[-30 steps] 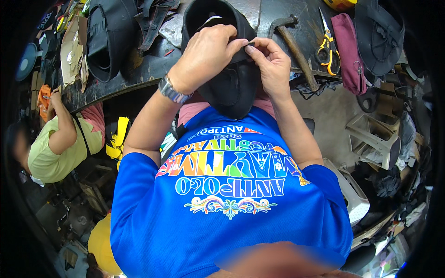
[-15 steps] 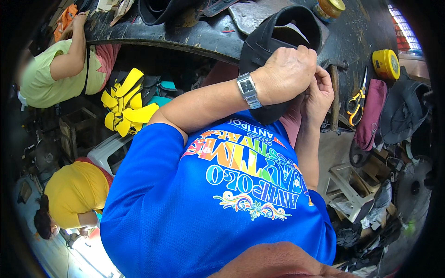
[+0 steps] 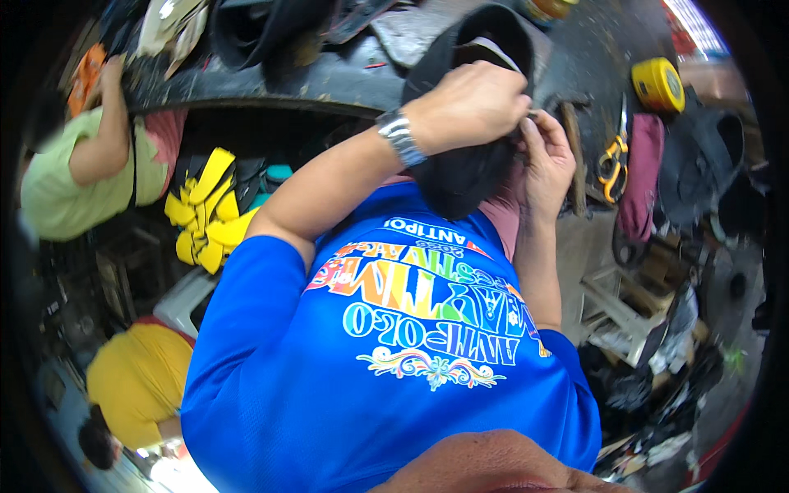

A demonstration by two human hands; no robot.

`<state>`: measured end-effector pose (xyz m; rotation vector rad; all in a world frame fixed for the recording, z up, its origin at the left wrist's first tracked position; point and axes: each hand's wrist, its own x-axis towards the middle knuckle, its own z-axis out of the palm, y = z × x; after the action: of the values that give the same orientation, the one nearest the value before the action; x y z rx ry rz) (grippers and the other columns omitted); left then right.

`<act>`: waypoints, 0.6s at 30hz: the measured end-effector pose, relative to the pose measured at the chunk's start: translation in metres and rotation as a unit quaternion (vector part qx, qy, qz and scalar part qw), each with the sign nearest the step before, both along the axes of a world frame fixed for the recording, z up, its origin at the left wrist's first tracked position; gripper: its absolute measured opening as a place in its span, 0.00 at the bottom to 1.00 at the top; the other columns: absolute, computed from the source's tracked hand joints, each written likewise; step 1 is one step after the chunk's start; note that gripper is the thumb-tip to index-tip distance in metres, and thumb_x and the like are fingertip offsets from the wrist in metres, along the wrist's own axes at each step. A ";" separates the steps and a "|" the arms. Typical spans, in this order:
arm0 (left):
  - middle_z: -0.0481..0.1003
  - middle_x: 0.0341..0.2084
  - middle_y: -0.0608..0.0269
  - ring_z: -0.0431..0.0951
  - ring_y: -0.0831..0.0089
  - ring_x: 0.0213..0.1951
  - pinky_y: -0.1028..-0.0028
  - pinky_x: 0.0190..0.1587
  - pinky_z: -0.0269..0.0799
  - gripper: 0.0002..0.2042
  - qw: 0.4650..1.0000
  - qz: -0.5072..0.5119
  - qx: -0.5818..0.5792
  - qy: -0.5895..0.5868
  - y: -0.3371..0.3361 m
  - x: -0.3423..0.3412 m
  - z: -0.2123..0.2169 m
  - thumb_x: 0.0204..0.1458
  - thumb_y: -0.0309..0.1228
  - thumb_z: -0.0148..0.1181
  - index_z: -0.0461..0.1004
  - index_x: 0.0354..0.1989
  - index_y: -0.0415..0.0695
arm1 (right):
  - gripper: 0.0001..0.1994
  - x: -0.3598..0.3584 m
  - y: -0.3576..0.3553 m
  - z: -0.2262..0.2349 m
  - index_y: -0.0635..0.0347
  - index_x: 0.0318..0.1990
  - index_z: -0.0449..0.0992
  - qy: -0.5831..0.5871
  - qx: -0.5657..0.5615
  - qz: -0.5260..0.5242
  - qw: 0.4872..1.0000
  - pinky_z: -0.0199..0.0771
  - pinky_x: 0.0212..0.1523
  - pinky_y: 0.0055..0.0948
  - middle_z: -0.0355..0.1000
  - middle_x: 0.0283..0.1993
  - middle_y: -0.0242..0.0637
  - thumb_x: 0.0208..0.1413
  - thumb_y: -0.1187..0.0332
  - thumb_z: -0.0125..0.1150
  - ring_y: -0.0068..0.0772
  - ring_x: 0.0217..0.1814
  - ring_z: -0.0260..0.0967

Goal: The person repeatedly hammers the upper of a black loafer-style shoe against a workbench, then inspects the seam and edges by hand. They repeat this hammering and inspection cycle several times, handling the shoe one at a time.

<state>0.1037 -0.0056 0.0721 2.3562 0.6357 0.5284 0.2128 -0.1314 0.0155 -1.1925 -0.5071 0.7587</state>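
A hollow black piece with a wide open top, like a boot upper (image 3: pixel 456 177), stands tilted at the table's edge, against my body. My left hand (image 3: pixel 472 100), with a metal watch on its wrist, reaches across it with curled fingers near the rim's right side. Close by, my right hand (image 3: pixel 549 160) pinches with thumb and forefinger. Something small and pale shows where the fingertips of both hands nearly meet; I cannot tell what it is. The left fingertips are partly hidden.
On the dark table (image 3: pixel 329 103) are a hammer (image 3: pixel 577 156), orange-handled scissors (image 3: pixel 612 164), a yellow tub (image 3: pixel 659 85) and a maroon pouch (image 3: pixel 641 177). Yellow cut pieces (image 3: pixel 209 209) lie to the left. Two people work at left. A white stool (image 3: pixel 616 312) stands at lower right.
The whole view has shifted, so the table things sit farther left. My hands have drawn slightly apart at the fingertips, and the black piece has turned a little.
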 end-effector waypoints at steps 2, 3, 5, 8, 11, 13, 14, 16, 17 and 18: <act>0.74 0.25 0.42 0.78 0.49 0.29 0.59 0.32 0.71 0.15 1.000 -0.002 -0.010 -0.024 0.000 -0.005 0.002 0.59 0.38 0.57 0.75 0.29 0.36 | 0.11 -0.005 -0.006 0.007 0.64 0.48 0.80 0.041 0.003 -0.007 0.999 0.74 0.37 0.17 0.77 0.41 0.29 0.58 0.77 0.65 0.15 0.36 0.72; 0.73 0.23 0.44 0.76 0.52 0.26 0.62 0.31 0.70 0.15 0.998 -0.008 -0.056 -0.042 0.000 -0.009 0.004 0.60 0.38 0.57 0.76 0.32 0.36 | 0.11 -0.008 -0.009 0.011 0.64 0.48 0.80 0.040 0.025 -0.005 0.999 0.74 0.37 0.17 0.77 0.41 0.30 0.58 0.78 0.65 0.16 0.36 0.72; 0.73 0.22 0.45 0.76 0.58 0.25 0.65 0.31 0.70 0.14 0.995 -0.020 -0.083 -0.051 -0.002 -0.018 0.008 0.60 0.37 0.57 0.76 0.32 0.35 | 0.12 -0.013 -0.012 0.019 0.65 0.50 0.79 0.020 0.055 0.000 0.998 0.75 0.37 0.18 0.77 0.40 0.31 0.58 0.79 0.64 0.17 0.36 0.72; 0.71 0.19 0.46 0.73 0.63 0.22 0.66 0.28 0.68 0.15 0.984 -0.020 -0.157 -0.080 -0.004 -0.027 0.013 0.60 0.36 0.58 0.75 0.29 0.33 | 0.24 -0.017 -0.014 0.031 0.65 0.60 0.66 0.042 0.076 0.021 0.996 0.73 0.38 0.17 0.76 0.36 0.34 0.57 0.80 0.64 0.17 0.36 0.72; 0.70 0.18 0.51 0.70 0.75 0.21 0.71 0.26 0.67 0.14 0.980 -0.013 -0.179 -0.083 -0.004 -0.035 0.018 0.61 0.35 0.58 0.76 0.31 0.33 | 0.26 -0.021 -0.013 0.042 0.63 0.62 0.61 0.019 0.067 0.032 0.997 0.72 0.38 0.16 0.75 0.35 0.34 0.57 0.80 0.64 0.17 0.36 0.71; 0.72 0.18 0.55 0.70 0.80 0.22 0.74 0.27 0.67 0.14 0.978 -0.012 -0.192 -0.083 -0.006 -0.039 0.020 0.61 0.35 0.58 0.77 0.34 0.34 | 0.25 -0.023 -0.012 0.047 0.63 0.62 0.61 0.004 0.066 0.037 0.997 0.70 0.36 0.15 0.75 0.35 0.33 0.58 0.80 0.63 0.16 0.35 0.70; 0.74 0.19 0.57 0.71 0.80 0.23 0.75 0.27 0.68 0.14 0.975 -0.014 -0.203 -0.087 -0.007 -0.041 0.021 0.61 0.35 0.58 0.78 0.35 0.34 | 0.25 -0.025 -0.011 0.049 0.63 0.62 0.61 -0.002 0.064 0.039 0.997 0.69 0.35 0.14 0.74 0.34 0.33 0.59 0.80 0.62 0.15 0.35 0.69; 0.76 0.21 0.59 0.72 0.82 0.25 0.76 0.28 0.69 0.13 0.971 -0.017 -0.222 -0.093 -0.008 -0.043 0.021 0.62 0.35 0.58 0.78 0.38 0.34 | 0.24 -0.026 -0.011 0.051 0.62 0.62 0.61 -0.021 0.059 0.047 0.997 0.67 0.34 0.14 0.74 0.34 0.33 0.60 0.80 0.61 0.14 0.34 0.68; 0.77 0.22 0.61 0.73 0.82 0.26 0.77 0.29 0.70 0.13 0.969 -0.019 -0.228 -0.094 -0.008 -0.042 0.021 0.62 0.35 0.58 0.78 0.40 0.34 | 0.23 -0.027 -0.012 0.051 0.62 0.61 0.61 -0.029 0.056 0.049 0.997 0.66 0.33 0.14 0.74 0.34 0.32 0.60 0.79 0.61 0.14 0.33 0.68; 0.78 0.23 0.62 0.73 0.83 0.26 0.78 0.30 0.70 0.13 0.967 -0.022 -0.234 -0.097 -0.009 -0.042 0.021 0.62 0.35 0.58 0.79 0.41 0.34 | 0.23 -0.027 -0.012 0.051 0.62 0.61 0.61 -0.030 0.056 0.050 0.997 0.66 0.33 0.14 0.73 0.34 0.32 0.61 0.79 0.60 0.13 0.33 0.67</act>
<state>0.0617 -0.0142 0.0933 1.8449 0.5470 0.5164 0.1858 -0.1431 0.0668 -1.0940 -0.6555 0.7699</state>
